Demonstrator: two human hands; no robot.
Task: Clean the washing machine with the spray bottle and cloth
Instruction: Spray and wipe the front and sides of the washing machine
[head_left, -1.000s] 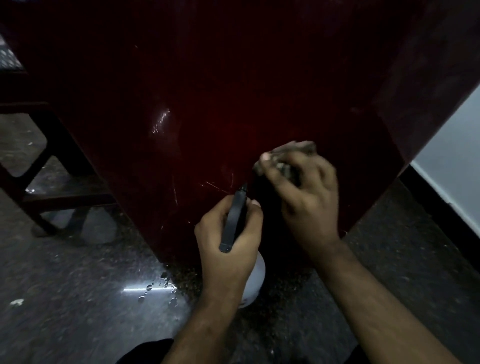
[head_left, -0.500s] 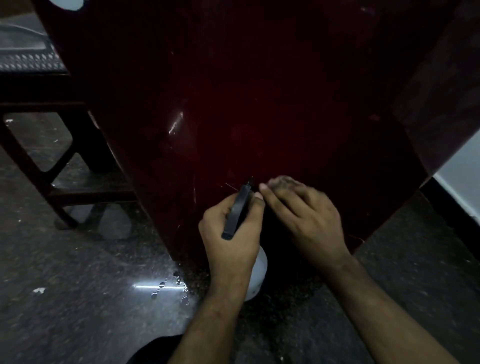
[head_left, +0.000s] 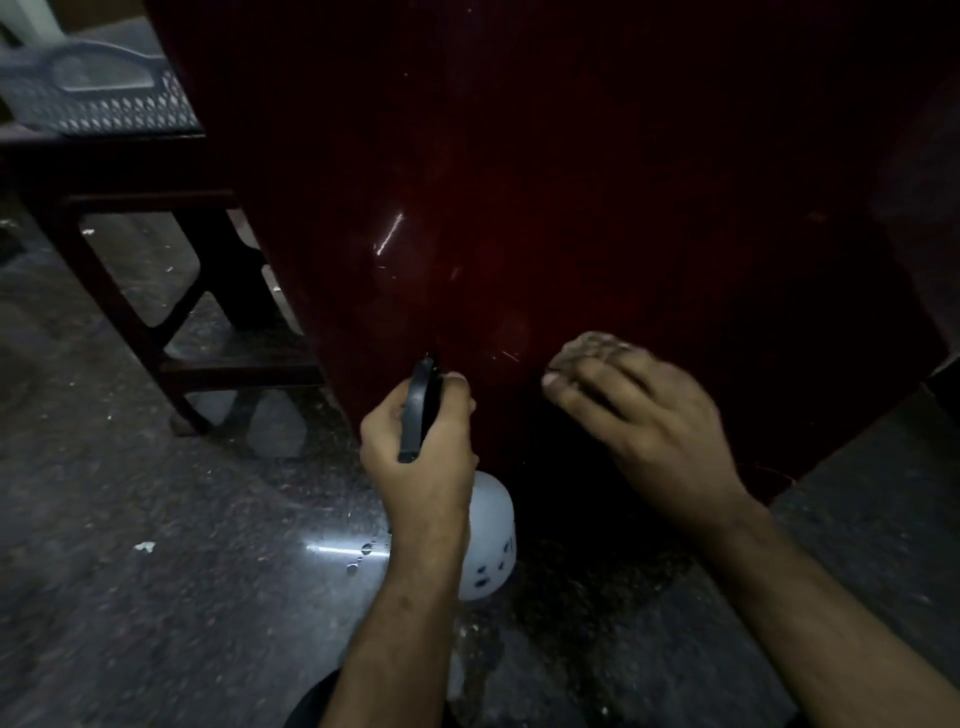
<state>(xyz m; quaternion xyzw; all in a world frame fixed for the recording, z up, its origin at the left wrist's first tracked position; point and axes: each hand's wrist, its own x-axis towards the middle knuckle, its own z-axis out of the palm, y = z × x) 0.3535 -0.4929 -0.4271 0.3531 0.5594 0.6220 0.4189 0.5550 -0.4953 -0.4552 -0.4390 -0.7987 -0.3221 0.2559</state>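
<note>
The dark red washing machine (head_left: 571, 182) fills the upper middle of the view, its glossy side panel facing me. My left hand (head_left: 421, 447) grips the black head of the white spray bottle (head_left: 488, 540), whose nozzle points at the panel's lower part. My right hand (head_left: 639, 415) presses a small brownish cloth (head_left: 592, 343) against the panel, low and to the right of the bottle. Only the cloth's edge shows past my fingertips. The lower panel bears faint scratches.
A dark wooden stool (head_left: 171, 291) stands left of the machine, carrying a perforated plastic basket (head_left: 98, 98). Water drops (head_left: 363, 556) lie on the dark speckled floor (head_left: 156, 597) near the bottle. A white wall (head_left: 953, 358) shows at the right edge.
My right hand with the cloth slid down the panel, then to the right, away from the bottle. My left hand kept its grip on the spray bottle. The camera tilted up slightly.
</note>
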